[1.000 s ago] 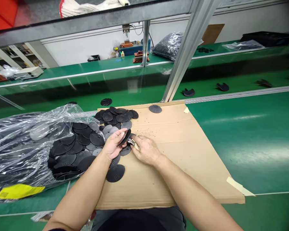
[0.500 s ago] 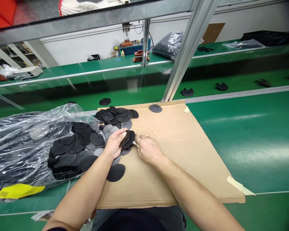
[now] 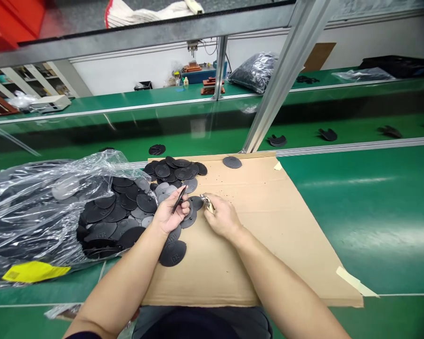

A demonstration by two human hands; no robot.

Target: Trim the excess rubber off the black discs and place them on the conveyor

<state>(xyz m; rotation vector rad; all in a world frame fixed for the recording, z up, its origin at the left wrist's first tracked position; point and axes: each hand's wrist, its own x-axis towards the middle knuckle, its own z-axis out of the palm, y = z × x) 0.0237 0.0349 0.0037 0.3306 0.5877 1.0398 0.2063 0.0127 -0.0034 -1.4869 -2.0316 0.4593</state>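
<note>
My left hand (image 3: 170,214) grips a thin black plastic disc (image 3: 179,199), held on edge between thumb and fingers above the cardboard sheet (image 3: 254,235). My right hand (image 3: 221,216) is closed round a small metal tool (image 3: 207,202), its tip close to the disc. Many more black discs (image 3: 175,172) lie piled on the far left part of the cardboard and spill out of a clear plastic bag (image 3: 49,207) on the left. One loose disc (image 3: 172,253) lies near my left wrist.
A single disc (image 3: 232,162) lies at the cardboard's far edge. A slanted metal post (image 3: 282,75) rises behind it. Beyond runs a green conveyor (image 3: 356,122) with a few black parts on it. Another bag of parts (image 3: 254,70) sits further back.
My left hand turned the disc from facing up to standing on edge and lifted it slightly. My right hand with the tool shifted a little away from me. The camera tilted slightly.
</note>
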